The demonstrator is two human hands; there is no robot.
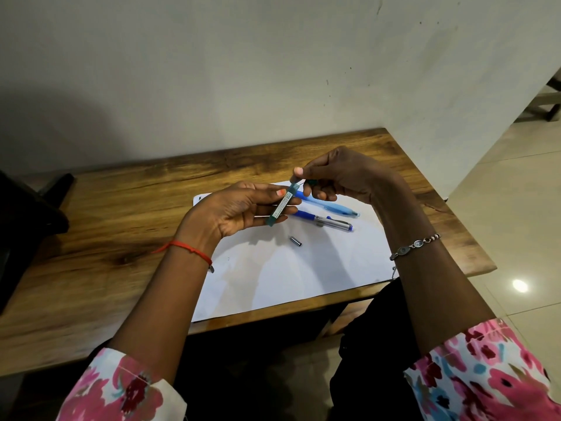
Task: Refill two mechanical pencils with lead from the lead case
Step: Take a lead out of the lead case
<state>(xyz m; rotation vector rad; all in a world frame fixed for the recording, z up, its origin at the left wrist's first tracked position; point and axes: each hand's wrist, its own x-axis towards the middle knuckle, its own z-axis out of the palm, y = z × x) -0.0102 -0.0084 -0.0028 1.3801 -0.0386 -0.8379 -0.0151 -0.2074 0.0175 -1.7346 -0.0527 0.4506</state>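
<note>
My left hand [239,212] holds a slim green lead case [282,205] tilted, its top end pointing up and to the right. My right hand [343,176] pinches at that top end with thumb and forefinger, and a small green cap [312,182] shows between its fingers. A thin lead seems to stick out of the case near the fingertips. Two mechanical pencils lie on the white paper [291,268] behind the hands: a light blue one [334,208] and a dark blue and silver one [326,220]. A small dark metal cap [296,240] lies loose on the paper.
The wooden table [121,238] stands against a pale wall. A dark object [27,214] sits at the table's left edge. The table's right edge drops to a tiled floor [516,208]. My lap is below the front edge.
</note>
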